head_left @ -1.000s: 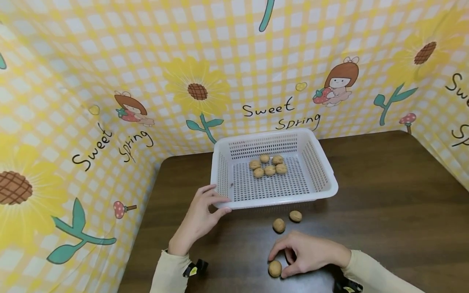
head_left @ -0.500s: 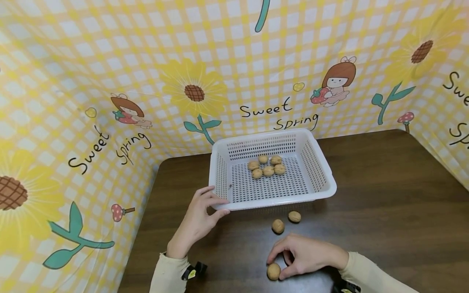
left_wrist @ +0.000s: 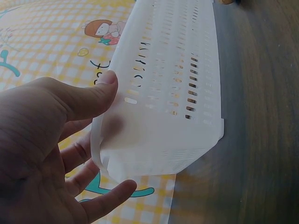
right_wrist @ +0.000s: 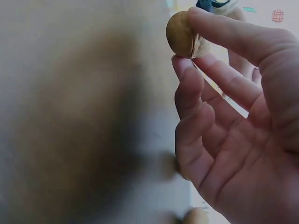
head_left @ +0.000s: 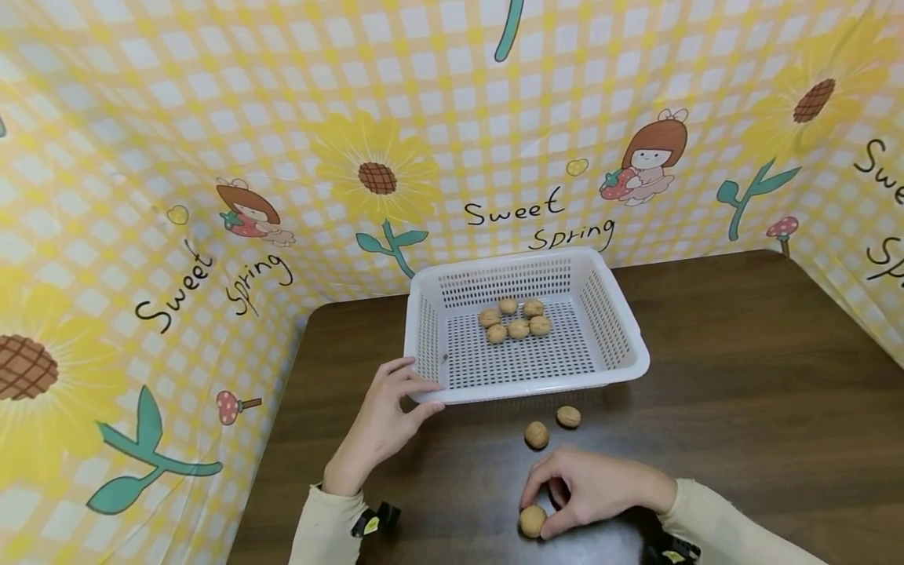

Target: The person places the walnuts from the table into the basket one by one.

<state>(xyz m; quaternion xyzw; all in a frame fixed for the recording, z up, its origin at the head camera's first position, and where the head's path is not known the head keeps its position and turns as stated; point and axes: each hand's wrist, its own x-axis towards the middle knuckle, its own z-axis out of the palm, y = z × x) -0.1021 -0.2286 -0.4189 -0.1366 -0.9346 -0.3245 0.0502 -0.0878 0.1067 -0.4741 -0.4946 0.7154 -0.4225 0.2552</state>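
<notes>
A white perforated plastic basket (head_left: 531, 387) stands at the back of the table with several walnuts (head_left: 519, 328) grouped on its floor. My left hand (head_left: 384, 412) grips its near left corner. In the left wrist view the thumb (left_wrist: 108, 84) lies on the outside of the rim, the other fingers across from it. Low in the head view, my right hand (head_left: 600, 488) pinches a walnut (head_left: 533, 521) between thumb and fingertips close over the table; the right wrist view shows this walnut (right_wrist: 180, 35) at the fingertips. Two more walnuts lie between that hand and the basket, one round (head_left: 537, 435), one oval (head_left: 568, 417).
The dark wooden table (head_left: 741, 377) reaches past the basket on both sides. A yellow checked cloth (head_left: 452, 118) with flowers and lettering hangs behind it and at its sides, close to the basket's back rim.
</notes>
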